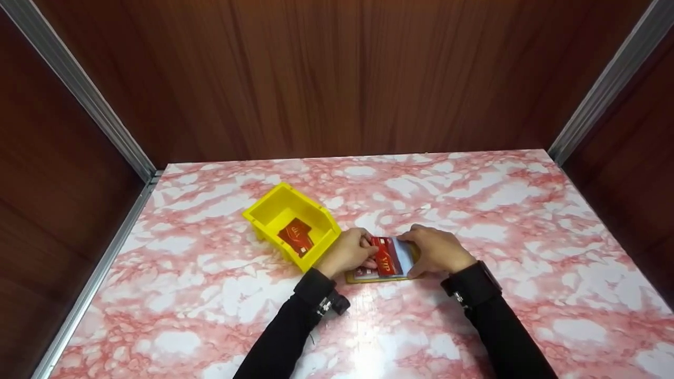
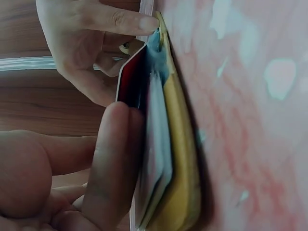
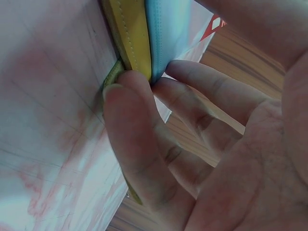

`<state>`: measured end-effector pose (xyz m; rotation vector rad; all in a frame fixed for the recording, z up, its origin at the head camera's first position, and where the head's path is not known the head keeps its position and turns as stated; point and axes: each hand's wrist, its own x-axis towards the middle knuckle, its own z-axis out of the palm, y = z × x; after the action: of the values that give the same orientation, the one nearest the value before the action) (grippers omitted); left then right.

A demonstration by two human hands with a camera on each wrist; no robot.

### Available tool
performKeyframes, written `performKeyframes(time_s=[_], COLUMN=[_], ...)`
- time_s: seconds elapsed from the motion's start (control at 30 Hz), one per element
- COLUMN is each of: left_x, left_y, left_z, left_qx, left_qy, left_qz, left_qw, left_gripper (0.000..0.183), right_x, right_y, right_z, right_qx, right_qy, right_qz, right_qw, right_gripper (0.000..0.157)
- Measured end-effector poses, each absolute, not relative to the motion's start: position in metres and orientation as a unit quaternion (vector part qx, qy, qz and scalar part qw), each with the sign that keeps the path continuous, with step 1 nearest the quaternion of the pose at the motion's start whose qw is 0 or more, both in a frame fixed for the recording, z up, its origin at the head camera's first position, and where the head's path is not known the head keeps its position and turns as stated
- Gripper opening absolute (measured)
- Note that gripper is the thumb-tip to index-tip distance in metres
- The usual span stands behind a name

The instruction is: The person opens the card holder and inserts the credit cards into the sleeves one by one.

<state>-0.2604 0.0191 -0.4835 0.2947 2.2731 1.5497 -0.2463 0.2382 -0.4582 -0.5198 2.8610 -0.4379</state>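
Note:
A yellow card holder point(image 1: 380, 279) lies on the table with its plastic sleeves point(image 2: 158, 139) facing up. Over it, my left hand point(image 1: 347, 252) pinches the left edge of a red VIP card point(image 1: 387, 259), which looks partly against a pale sleeve. Whether the card's far edge is inside the sleeve I cannot tell. From the right side, my right hand point(image 1: 438, 250) grips the holder, its thumb and fingers around the yellow cover point(image 3: 132, 41) and a pale blue-edged sleeve point(image 3: 166, 29). Part of the holder is hidden under both hands.
Left of the holder, close to my left wrist, a yellow plastic bin point(image 1: 268, 237) stands at an angle with red VIP cards point(image 1: 296, 237) inside. Brown wood-grain panels point(image 1: 337, 79) enclose the pink marbled table point(image 1: 500, 316) at the back and sides.

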Motion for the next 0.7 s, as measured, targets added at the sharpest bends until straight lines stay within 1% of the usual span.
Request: performKeyframes(time_s=[0.17,0.27,0.4,0.57,0.63,0.7], left_x=[-0.2576,-0.2566,-0.2582,-0.2638,-0.2652,-0.2653], left_y=[0.0232,0.0248,0.0234,0.0178,0.0167,0.0172], left_z=[-0.4886,-0.4892,-0.4874,-0.485,-0.4854,-0.4864], left_qx=[0.12,0.13,0.141,0.172,0.178,0.179], left_qy=[0.812,0.813,0.808,0.815,0.828,0.841], left_qz=[0.554,0.555,0.556,0.529,0.507,0.49], left_qw=[0.138,0.117,0.131,0.166,0.161,0.145], left_gripper=[0.022,0.022,0.02,0.028,0.032,0.033], right_x=[-0.2463,-0.2461,-0.2468,-0.2474,-0.2477,-0.2478], right_y=[0.2388,0.2392,0.2389,0.2392,0.2393,0.2393], right_z=[-0.459,-0.4584,-0.4577,-0.4575,-0.4577,-0.4581], right_qx=[-0.176,-0.173,-0.176,-0.177,-0.176,-0.175], right_qy=[0.969,0.969,0.969,0.968,0.968,0.968], right_qz=[-0.145,-0.145,-0.143,-0.147,-0.148,-0.147], right_qw=[0.098,0.101,0.102,0.1,0.101,0.102], right_gripper=[0.083,0.082,0.082,0.082,0.082,0.083])
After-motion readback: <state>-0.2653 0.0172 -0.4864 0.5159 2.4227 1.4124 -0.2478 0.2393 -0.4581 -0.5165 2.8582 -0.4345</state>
